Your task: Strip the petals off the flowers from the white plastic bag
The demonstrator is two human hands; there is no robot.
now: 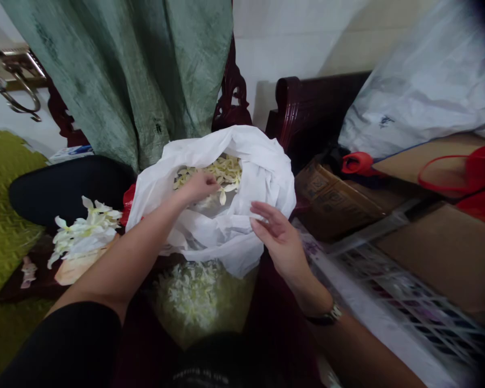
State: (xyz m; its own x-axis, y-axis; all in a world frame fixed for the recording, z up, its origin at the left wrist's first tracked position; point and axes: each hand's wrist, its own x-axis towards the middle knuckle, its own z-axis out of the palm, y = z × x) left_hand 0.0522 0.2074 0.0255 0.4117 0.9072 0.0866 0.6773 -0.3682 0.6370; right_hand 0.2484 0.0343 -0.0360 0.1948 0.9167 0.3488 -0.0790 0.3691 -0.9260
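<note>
Well, the left hand (200, 186) reaches into a white plastic bag (264, 180), fingers pressed together at the pale flowers (226, 172) inside, a light touch suiting such soft petals; the right hand (277, 240) sits beside the bag's rim, fingers spread. The print on a cardboard box (333, 202) is unreadable.

Your bag (262, 178): thin white plastic, crinkled, faintly glossy.
Your blossoms (226, 171): soft petals, matt.
Curtain beside you (117, 70): green cloth, creased, mottled.
Furniture frame (291, 108): dark red wood, glossy.
Carton on your right (339, 202): brown cardboard, matt.
</note>
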